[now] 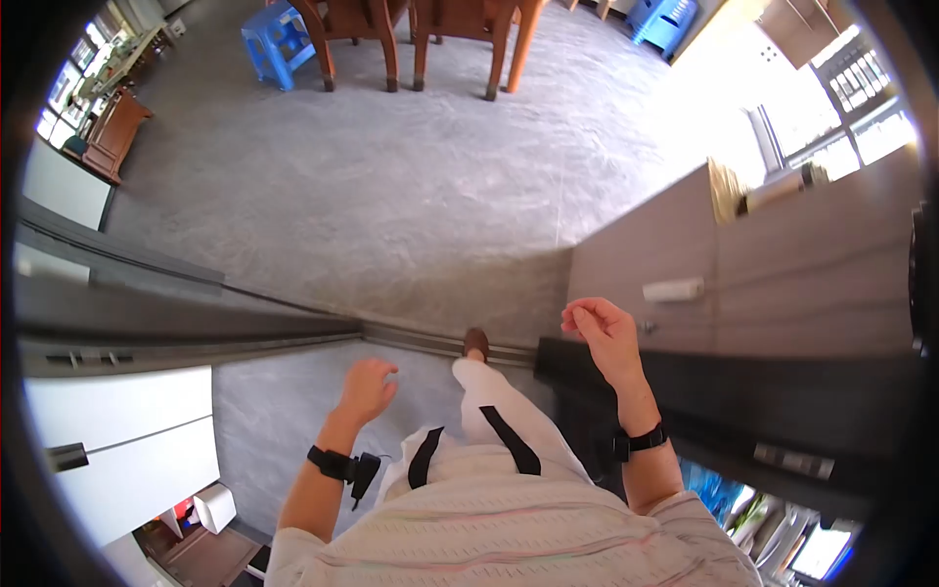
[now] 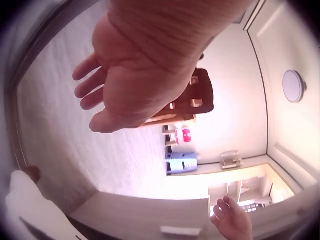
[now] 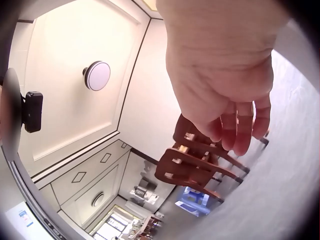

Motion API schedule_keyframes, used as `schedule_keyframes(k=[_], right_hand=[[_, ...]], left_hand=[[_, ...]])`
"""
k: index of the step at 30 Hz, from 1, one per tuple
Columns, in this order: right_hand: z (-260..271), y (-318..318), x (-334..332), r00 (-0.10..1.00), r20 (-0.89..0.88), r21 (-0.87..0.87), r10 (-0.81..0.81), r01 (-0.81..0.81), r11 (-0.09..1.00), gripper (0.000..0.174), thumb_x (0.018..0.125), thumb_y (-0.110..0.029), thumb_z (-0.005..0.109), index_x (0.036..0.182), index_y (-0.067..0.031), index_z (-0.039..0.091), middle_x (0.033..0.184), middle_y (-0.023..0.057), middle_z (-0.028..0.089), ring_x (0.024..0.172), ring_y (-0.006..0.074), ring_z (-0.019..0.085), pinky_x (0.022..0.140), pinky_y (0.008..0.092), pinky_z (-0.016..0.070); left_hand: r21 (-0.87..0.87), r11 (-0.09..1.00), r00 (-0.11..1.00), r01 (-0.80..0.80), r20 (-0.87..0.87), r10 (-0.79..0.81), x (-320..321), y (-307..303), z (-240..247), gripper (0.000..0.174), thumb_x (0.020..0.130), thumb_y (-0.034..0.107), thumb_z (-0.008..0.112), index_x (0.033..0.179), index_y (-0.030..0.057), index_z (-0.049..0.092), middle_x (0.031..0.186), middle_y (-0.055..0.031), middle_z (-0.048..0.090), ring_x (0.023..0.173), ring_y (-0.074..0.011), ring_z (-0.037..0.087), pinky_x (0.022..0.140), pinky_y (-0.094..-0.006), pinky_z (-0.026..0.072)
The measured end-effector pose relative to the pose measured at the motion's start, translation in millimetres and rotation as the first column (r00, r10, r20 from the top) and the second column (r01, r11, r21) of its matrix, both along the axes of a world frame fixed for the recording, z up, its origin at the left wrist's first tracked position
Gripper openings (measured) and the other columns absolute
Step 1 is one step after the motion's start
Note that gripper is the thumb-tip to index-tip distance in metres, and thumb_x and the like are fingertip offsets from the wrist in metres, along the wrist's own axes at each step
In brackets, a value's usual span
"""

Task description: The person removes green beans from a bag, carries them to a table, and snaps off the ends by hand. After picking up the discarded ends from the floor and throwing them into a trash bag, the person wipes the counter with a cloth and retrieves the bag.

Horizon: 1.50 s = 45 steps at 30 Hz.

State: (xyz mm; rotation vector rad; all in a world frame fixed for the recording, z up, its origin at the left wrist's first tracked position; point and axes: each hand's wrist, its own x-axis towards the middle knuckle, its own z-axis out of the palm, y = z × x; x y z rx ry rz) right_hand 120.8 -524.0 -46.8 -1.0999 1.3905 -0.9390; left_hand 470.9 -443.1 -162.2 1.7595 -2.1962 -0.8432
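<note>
Both hands hang in the air in front of the body with nothing held. In the head view the left hand [image 1: 368,388] is low left of the legs, its fingers loosely bent. Its fingers spread a little apart in the left wrist view, where the palm side of the hand [image 2: 135,85] shows. The right hand [image 1: 608,338] is raised near a grey-brown cabinet [image 1: 636,254], overlapping its edge, fingers softly curled. In the right wrist view the fingers of the right hand [image 3: 225,90] droop in front of wooden chairs [image 3: 192,165].
A brown-shod foot [image 1: 476,342] is at the floor track [image 1: 406,338] of a dark-framed doorway. Beyond stand wooden chairs [image 1: 357,20] and a blue stool [image 1: 279,44]. White drawers [image 1: 137,440] are at left, a dark ledge [image 1: 704,401] at right.
</note>
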Motion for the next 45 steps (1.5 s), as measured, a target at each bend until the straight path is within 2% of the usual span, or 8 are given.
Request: schedule_keyframes(k=[2, 6, 14, 22, 27, 30, 38, 45], right_hand=[[12, -58, 21, 0.979, -0.166, -0.055, 0.118, -0.128, 0.99, 0.014, 0.086, -0.009, 0.052, 0.093, 0.0008, 0.06, 0.081, 0.0041, 0.063, 0.072, 0.0114, 0.06, 0.066, 0.0225, 0.0464], [30, -157, 85, 0.951, -0.167, -0.013, 0.262, -0.267, 0.964, 0.015, 0.085, -0.009, 0.053, 0.094, 0.002, 0.059, 0.08, 0.0059, 0.063, 0.072, 0.0113, 0.061, 0.066, 0.0227, 0.0474], [48, -328, 240, 0.817, -0.147, -0.073, 0.558, -0.571, 0.818, 0.017, 0.084, -0.006, 0.053, 0.096, 0.0043, 0.058, 0.082, 0.0084, 0.064, 0.074, 0.0135, 0.061, 0.069, 0.0232, 0.048], [63, -469, 295, 0.853, -0.189, -0.077, 0.487, -0.507, 0.859, 0.018, 0.085, -0.009, 0.053, 0.099, 0.0005, 0.058, 0.085, 0.0061, 0.064, 0.074, 0.0125, 0.061, 0.063, 0.0219, 0.0451], [44, -595, 337, 0.838, -0.212, -0.126, 0.503, -0.534, 0.836, 0.018, 0.086, -0.01, 0.052, 0.099, 0.0, 0.059, 0.084, 0.0065, 0.064, 0.073, 0.0136, 0.062, 0.061, 0.0226, 0.0455], [49, -659, 381, 0.814, -0.226, -0.129, 0.536, -0.57, 0.811, 0.018, 0.086, -0.011, 0.052, 0.098, 0.0009, 0.058, 0.083, 0.0069, 0.064, 0.072, 0.0135, 0.062, 0.06, 0.0226, 0.0455], [36, -780, 612, 0.523, -0.19, -0.034, 0.831, -0.85, 0.526, 0.019, 0.085, -0.011, 0.054, 0.098, 0.0015, 0.058, 0.082, 0.0066, 0.063, 0.073, 0.0123, 0.062, 0.059, 0.0217, 0.0444], [-11, -845, 764, 0.53, -0.21, 0.026, 0.822, -0.837, 0.546, 0.017, 0.085, -0.01, 0.055, 0.097, 0.0018, 0.058, 0.079, 0.0058, 0.064, 0.071, 0.012, 0.062, 0.059, 0.0205, 0.0444]], left_hand=[[0.027, 0.995, 0.995, -0.097, -0.015, 0.097, 15, -34, 8, 0.022, 0.068, 0.013, 0.06, 0.089, 0.0081, 0.061, 0.09, -0.012, 0.059, 0.089, -0.0309, 0.054, 0.075, -0.0395, 0.0448], [0.055, 0.926, 0.92, -0.374, -0.103, 0.378, 42, -90, 28, 0.024, 0.067, 0.012, 0.061, 0.09, 0.0056, 0.062, 0.089, -0.0129, 0.06, 0.087, -0.0315, 0.056, 0.075, -0.0379, 0.0452], [0.017, 0.759, 0.737, -0.651, -0.227, 0.637, 143, -258, -28, 0.023, 0.072, 0.014, 0.061, 0.094, 0.0075, 0.062, 0.091, -0.0138, 0.062, 0.085, -0.032, 0.058, 0.074, -0.038, 0.0471], [0.046, 0.666, 0.631, -0.744, -0.279, 0.724, 242, -358, -16, 0.024, 0.073, 0.015, 0.061, 0.095, 0.0061, 0.061, 0.093, -0.0133, 0.062, 0.086, -0.0303, 0.059, 0.074, -0.0371, 0.0476], [0.096, 0.526, 0.492, -0.845, -0.245, 0.835, 315, -380, -65, 0.024, 0.071, 0.014, 0.06, 0.094, 0.0052, 0.062, 0.093, -0.013, 0.063, 0.085, -0.029, 0.06, 0.074, -0.0362, 0.0477], [0.025, 0.439, 0.439, -0.898, -0.02, 0.898, 336, -371, -75, 0.023, 0.067, 0.011, 0.062, 0.089, 0.0052, 0.064, 0.085, -0.0128, 0.065, 0.078, -0.0262, 0.063, 0.069, -0.033, 0.0491], [0.312, -0.051, 0.024, -0.949, 0.229, 0.973, 400, -369, -70, 0.024, 0.067, 0.013, 0.061, 0.088, 0.0037, 0.065, 0.081, -0.0126, 0.065, 0.077, -0.0267, 0.063, 0.069, -0.0346, 0.0492], [0.364, -0.048, 0.022, -0.93, 0.188, 0.982, 557, -410, -90, 0.023, 0.068, 0.016, 0.06, 0.088, 0.0069, 0.066, 0.077, -0.0115, 0.065, 0.075, -0.0275, 0.062, 0.069, -0.0358, 0.0488]])
